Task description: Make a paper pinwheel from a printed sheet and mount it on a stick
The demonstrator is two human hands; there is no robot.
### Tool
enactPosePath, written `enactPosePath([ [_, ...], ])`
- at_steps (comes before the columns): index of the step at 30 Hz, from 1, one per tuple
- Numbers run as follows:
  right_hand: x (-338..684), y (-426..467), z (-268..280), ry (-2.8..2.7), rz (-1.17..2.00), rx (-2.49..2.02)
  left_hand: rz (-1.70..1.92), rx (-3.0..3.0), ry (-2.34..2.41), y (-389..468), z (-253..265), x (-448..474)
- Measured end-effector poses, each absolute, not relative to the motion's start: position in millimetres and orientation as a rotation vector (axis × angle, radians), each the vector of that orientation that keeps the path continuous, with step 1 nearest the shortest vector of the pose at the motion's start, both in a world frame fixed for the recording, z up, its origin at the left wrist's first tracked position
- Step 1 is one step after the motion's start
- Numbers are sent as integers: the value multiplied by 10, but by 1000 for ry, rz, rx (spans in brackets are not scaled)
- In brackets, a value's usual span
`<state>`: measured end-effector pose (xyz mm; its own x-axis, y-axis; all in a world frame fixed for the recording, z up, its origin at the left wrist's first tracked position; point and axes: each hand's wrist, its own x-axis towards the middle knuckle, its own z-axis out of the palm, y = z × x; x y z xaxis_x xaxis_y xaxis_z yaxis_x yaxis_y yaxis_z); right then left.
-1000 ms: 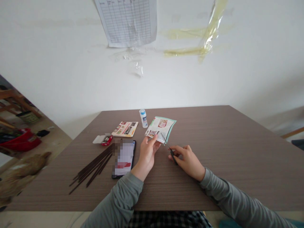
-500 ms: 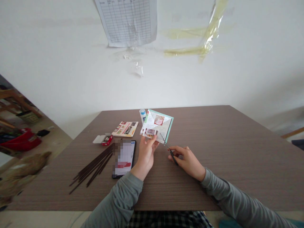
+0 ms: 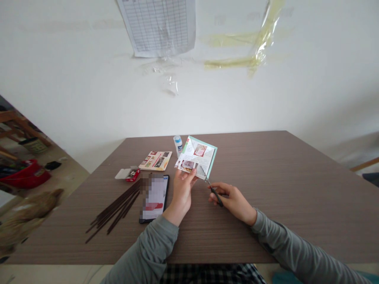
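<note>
My left hand is closed on the lower edge of a printed paper, thumb on top. The paper has a green edge, small pictures and text, and it looks folded, with more than one layer at its left. My right hand grips dark-handled scissors. Their blades reach over the paper's lower right corner; I cannot tell how far they have cut. Behind the paper stands a white glue stick with a blue band, partly covered by it.
Left of my hands lie a phone, several thin dark sticks, a small open red box and a printed folded paper on the brown table. The white wall rises at the table's back edge.
The paper has turned slightly, its top edge shifting a little to the right. The scissors have moved very slightly with the right hand. Both hands keep their grips.
</note>
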<state>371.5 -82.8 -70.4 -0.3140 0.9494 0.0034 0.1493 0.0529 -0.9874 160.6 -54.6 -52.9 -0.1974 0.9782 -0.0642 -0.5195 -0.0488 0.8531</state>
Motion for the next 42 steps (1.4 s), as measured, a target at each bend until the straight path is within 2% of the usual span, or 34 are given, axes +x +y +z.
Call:
enactPosePath([
  [42,3706,-828,-666,-1518,1408,-1122,1532,668,941,-559,-508,1618],
])
